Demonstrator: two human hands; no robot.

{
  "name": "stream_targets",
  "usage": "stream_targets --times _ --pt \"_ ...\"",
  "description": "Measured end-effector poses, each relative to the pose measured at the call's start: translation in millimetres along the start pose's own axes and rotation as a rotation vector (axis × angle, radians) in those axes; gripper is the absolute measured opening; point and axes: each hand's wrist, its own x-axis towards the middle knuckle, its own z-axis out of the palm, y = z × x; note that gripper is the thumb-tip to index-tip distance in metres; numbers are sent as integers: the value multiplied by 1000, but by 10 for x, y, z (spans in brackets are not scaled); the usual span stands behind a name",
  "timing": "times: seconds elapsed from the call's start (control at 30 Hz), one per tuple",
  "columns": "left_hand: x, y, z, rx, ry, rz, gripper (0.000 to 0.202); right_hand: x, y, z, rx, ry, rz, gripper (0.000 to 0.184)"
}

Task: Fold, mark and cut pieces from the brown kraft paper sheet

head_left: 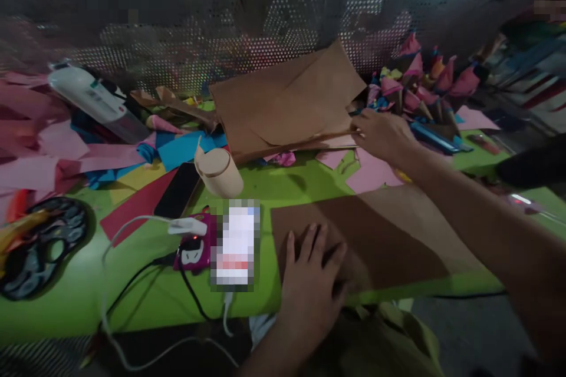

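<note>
The left hand (pixel 313 280) lies flat and spread, apparently steadying brown paper (pixel 384 238), while the right hand (pixel 384 134) touches stacked sheets (pixel 283 103), its grip unclear.

I can't read any words, numbers or signs here. The phone with the bright screen (pixel 235 245) is all blurry blocks, with a reddish band low down, so I can't read what it says. The pink-purple box (pixel 209 244) just beside it has a white shape on a black patch, and I can't tell if that is a letter or a picture. The white tool (pixel 84 89) at the back on my left has a small gray mark on its side, too tiny and fuzzy for me to read. The black thing with holes (pixel 71 221) has pale patches I can't make out.
</note>
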Motion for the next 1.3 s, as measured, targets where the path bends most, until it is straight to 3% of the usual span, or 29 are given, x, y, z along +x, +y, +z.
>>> stream_targets --times 0.1,0.2,0.3,0.5,0.6,0.73,0.8,0.87,1.07,1.3 --pt "19 11 3 25 6 -6 58 -401 129 -244 -29 60 111 21" --pt "58 36 9 33 11 -3 57 -853 180 -435 120 213 209 26" --pt "102 57 12 36 10 -2 57 -1251 163 -563 315 265 227 43" --pt "103 30 -41 74 3 9 51 -1794 15 -745 936 267 453 24" --pt "75 23 -77 96 -4 -3 50 -1975 -45 -749 1182 347 556 29" --pt "62 93 -69 99 -18 0 52 -2094 -31 -605 1122 631 644 34" --pt "73 157 -39 78 -31 16 54 -2094 -23 -530 1180 688 657 36" --pt "96 228 0 48 -37 27 56 -2061 -48 -487 1289 649 635 37" --pt "167 383 66 -24 -17 -1 57 -1866 -365 -359 1586 322 550 34" --pt "-49 224 -191 -66 22 -23 59 -1738 -695 110 1712 138 627 20"
